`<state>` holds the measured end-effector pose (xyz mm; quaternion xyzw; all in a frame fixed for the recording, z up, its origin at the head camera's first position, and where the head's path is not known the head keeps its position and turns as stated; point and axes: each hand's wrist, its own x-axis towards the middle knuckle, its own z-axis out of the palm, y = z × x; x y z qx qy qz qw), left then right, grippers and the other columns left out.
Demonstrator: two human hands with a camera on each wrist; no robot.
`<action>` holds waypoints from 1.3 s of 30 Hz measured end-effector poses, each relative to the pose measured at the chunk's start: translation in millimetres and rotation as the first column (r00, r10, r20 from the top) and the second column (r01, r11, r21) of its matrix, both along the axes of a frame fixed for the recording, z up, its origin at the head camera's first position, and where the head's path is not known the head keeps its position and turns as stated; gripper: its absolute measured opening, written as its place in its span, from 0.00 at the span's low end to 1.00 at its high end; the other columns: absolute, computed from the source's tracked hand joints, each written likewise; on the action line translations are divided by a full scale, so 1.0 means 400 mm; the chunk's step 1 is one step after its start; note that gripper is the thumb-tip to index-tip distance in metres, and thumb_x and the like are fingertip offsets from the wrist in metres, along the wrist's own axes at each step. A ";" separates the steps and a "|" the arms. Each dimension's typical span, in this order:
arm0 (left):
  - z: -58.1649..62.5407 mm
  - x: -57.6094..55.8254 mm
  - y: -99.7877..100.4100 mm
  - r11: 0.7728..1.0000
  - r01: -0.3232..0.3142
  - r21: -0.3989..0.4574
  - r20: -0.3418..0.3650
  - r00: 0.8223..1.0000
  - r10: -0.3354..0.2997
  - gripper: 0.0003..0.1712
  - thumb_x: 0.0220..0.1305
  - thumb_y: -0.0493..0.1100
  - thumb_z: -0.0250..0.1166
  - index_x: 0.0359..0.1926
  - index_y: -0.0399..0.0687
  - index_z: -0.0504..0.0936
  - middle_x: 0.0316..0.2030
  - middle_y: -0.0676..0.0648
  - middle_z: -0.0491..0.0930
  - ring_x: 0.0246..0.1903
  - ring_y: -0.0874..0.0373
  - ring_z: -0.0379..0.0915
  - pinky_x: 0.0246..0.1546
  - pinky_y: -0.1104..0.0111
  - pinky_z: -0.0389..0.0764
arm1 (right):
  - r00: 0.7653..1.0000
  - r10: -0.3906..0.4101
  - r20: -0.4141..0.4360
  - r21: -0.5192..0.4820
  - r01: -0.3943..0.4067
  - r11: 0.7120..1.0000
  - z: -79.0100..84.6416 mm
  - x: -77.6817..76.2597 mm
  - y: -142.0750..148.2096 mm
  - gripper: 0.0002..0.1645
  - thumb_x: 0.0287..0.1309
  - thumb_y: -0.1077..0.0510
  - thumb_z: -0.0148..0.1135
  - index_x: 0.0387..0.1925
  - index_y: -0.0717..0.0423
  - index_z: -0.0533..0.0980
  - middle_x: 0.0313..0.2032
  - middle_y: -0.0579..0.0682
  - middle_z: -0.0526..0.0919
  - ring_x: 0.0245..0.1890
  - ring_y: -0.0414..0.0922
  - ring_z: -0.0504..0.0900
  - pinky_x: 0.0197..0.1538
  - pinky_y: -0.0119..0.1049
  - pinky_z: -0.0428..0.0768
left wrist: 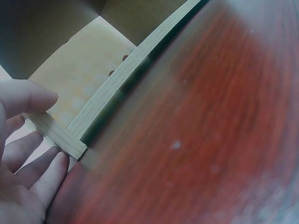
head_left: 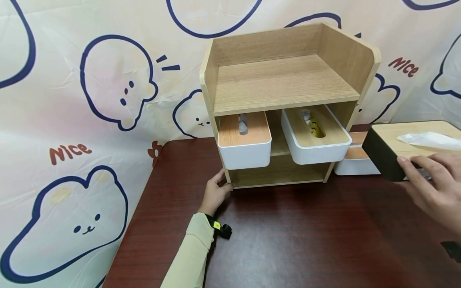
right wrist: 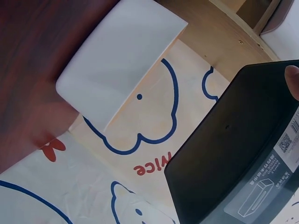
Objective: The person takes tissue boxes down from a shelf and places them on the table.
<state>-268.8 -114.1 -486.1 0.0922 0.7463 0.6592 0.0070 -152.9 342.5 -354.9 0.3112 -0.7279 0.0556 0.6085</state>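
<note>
A two-tier wooden desk shelf point(head_left: 284, 84) stands on the table. My left hand point(head_left: 215, 194) holds the bottom front corner of its left side panel, the thumb inside and the fingers outside, as the left wrist view shows point(left wrist: 28, 154). At the right, raised above the table, my right hand point(head_left: 437, 184) grips a black tissue box point(head_left: 381, 152) with a wood-look lid and a white tissue sticking out. Its dark underside point(right wrist: 229, 126) and printed label show in the right wrist view. Only part of a right fingertip point(right wrist: 293, 79) appears there.
Two white tissue boxes with wooden lids, one left point(head_left: 245, 154) and one right point(head_left: 317, 152), jut from the shelf's middle level. A third white box point(head_left: 356, 166) sits on the table right of the shelf, partly behind the black one. A cartoon-print cloth point(head_left: 108, 168) hangs behind.
</note>
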 end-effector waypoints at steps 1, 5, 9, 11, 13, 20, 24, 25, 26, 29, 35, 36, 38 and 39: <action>0.000 0.000 0.000 1.000 0.000 0.000 0.000 1.000 0.000 0.40 0.57 0.29 0.65 0.71 0.49 0.66 0.60 0.35 0.73 0.51 0.43 0.75 0.35 0.67 0.79 | 1.000 -0.003 0.003 0.004 0.003 1.000 -0.001 0.000 -0.001 0.24 0.71 0.47 0.51 0.49 0.61 0.82 0.38 0.67 0.79 0.33 0.71 0.72 0.35 0.63 0.65; 0.001 0.000 0.000 1.000 -0.004 0.002 0.000 1.000 0.004 0.40 0.57 0.29 0.65 0.71 0.47 0.66 0.61 0.35 0.72 0.52 0.44 0.74 0.36 0.68 0.79 | 1.000 -0.012 -0.003 0.014 0.012 1.000 -0.009 -0.002 0.004 0.24 0.70 0.47 0.51 0.49 0.61 0.82 0.38 0.66 0.80 0.33 0.71 0.72 0.35 0.65 0.66; -0.001 0.000 0.000 1.000 -0.009 0.012 0.011 1.000 0.009 0.39 0.58 0.29 0.65 0.71 0.47 0.66 0.61 0.35 0.72 0.50 0.45 0.75 0.36 0.67 0.79 | 0.999 -0.029 -0.016 0.019 0.030 0.999 -0.026 -0.005 0.015 0.24 0.70 0.46 0.52 0.49 0.60 0.82 0.39 0.65 0.81 0.34 0.70 0.74 0.35 0.65 0.67; -0.002 0.000 0.000 1.000 -0.011 0.022 0.020 1.000 0.010 0.39 0.58 0.30 0.66 0.70 0.49 0.66 0.61 0.36 0.73 0.49 0.46 0.76 0.36 0.66 0.80 | 0.999 -0.042 -0.017 0.023 0.042 0.999 -0.033 -0.004 0.019 0.25 0.70 0.45 0.51 0.49 0.60 0.82 0.40 0.65 0.81 0.34 0.70 0.74 0.35 0.65 0.67; -0.003 -0.001 0.000 0.999 -0.012 0.030 0.027 1.000 0.012 0.39 0.58 0.30 0.66 0.70 0.50 0.67 0.61 0.37 0.73 0.49 0.46 0.77 0.36 0.65 0.80 | 0.998 -0.056 -0.008 0.035 0.056 0.998 -0.038 0.000 0.020 0.25 0.70 0.45 0.51 0.50 0.61 0.82 0.41 0.66 0.81 0.34 0.70 0.74 0.35 0.65 0.67; -0.007 -0.002 -0.001 0.999 -0.016 0.034 0.016 1.000 0.015 0.39 0.58 0.30 0.66 0.70 0.49 0.67 0.61 0.36 0.72 0.52 0.44 0.75 0.38 0.67 0.80 | 0.995 -0.084 0.054 0.099 0.078 0.992 -0.040 0.014 0.012 0.27 0.72 0.45 0.47 0.51 0.62 0.80 0.39 0.68 0.79 0.34 0.70 0.73 0.34 0.64 0.67; -0.006 -0.001 -0.001 0.999 -0.019 0.031 0.013 1.000 0.018 0.39 0.58 0.30 0.66 0.70 0.49 0.67 0.61 0.36 0.72 0.50 0.44 0.76 0.36 0.67 0.80 | 0.994 -0.089 0.065 0.119 0.081 0.990 -0.050 0.017 0.020 0.27 0.73 0.45 0.47 0.52 0.61 0.80 0.39 0.67 0.79 0.34 0.69 0.73 0.35 0.65 0.67; -0.006 -0.001 -0.001 0.999 -0.017 0.033 0.016 1.000 0.017 0.39 0.58 0.30 0.66 0.70 0.49 0.67 0.61 0.36 0.72 0.50 0.44 0.76 0.36 0.67 0.80 | 0.994 -0.089 0.065 0.118 0.081 0.990 -0.054 0.017 0.022 0.26 0.73 0.45 0.47 0.52 0.60 0.80 0.39 0.67 0.79 0.34 0.69 0.73 0.35 0.65 0.67; -0.006 0.000 -0.001 0.999 -0.016 0.035 0.018 1.000 0.015 0.39 0.58 0.30 0.66 0.70 0.49 0.67 0.61 0.37 0.72 0.50 0.44 0.76 0.36 0.67 0.80 | 0.994 -0.091 0.067 0.119 0.083 0.989 -0.057 0.019 0.024 0.26 0.73 0.45 0.47 0.53 0.60 0.80 0.39 0.67 0.79 0.35 0.69 0.73 0.35 0.65 0.67; -0.006 -0.001 0.001 0.999 -0.010 0.036 0.018 1.000 0.009 0.39 0.58 0.30 0.66 0.70 0.49 0.67 0.61 0.38 0.73 0.52 0.43 0.75 0.36 0.67 0.80 | 0.994 -0.088 0.064 0.110 0.081 0.991 -0.070 0.023 0.028 0.27 0.72 0.44 0.47 0.52 0.59 0.80 0.39 0.67 0.79 0.34 0.69 0.73 0.35 0.65 0.67; -0.006 -0.001 0.001 0.999 -0.004 0.047 0.015 1.000 0.004 0.39 0.57 0.29 0.66 0.70 0.48 0.67 0.61 0.37 0.73 0.52 0.42 0.75 0.36 0.68 0.79 | 0.997 -0.069 0.046 0.094 0.065 0.993 -0.082 0.024 0.027 0.26 0.71 0.44 0.49 0.51 0.59 0.81 0.40 0.65 0.81 0.34 0.69 0.74 0.34 0.65 0.67; -0.005 0.000 0.001 0.999 -0.004 0.050 0.016 1.000 0.003 0.39 0.57 0.29 0.66 0.70 0.48 0.67 0.61 0.37 0.73 0.52 0.42 0.75 0.36 0.68 0.79 | 0.996 -0.071 0.049 0.099 0.066 0.993 -0.083 0.025 0.027 0.26 0.71 0.45 0.48 0.51 0.59 0.81 0.40 0.65 0.81 0.34 0.69 0.74 0.34 0.65 0.67; -0.005 0.000 0.001 0.999 -0.005 0.049 0.019 1.000 0.004 0.39 0.58 0.29 0.66 0.70 0.48 0.67 0.60 0.36 0.73 0.50 0.43 0.76 0.35 0.68 0.79 | 0.995 -0.079 0.066 0.108 0.072 0.992 -0.084 0.030 0.025 0.26 0.72 0.45 0.48 0.51 0.59 0.81 0.39 0.65 0.81 0.34 0.69 0.74 0.33 0.65 0.67; -0.004 0.001 0.001 0.999 -0.005 0.048 0.020 1.000 0.004 0.39 0.58 0.29 0.66 0.70 0.48 0.67 0.60 0.36 0.73 0.50 0.43 0.76 0.34 0.67 0.79 | 0.992 -0.088 0.087 0.120 0.077 0.990 -0.084 0.035 0.024 0.27 0.72 0.45 0.47 0.51 0.60 0.81 0.39 0.66 0.80 0.34 0.69 0.74 0.33 0.65 0.67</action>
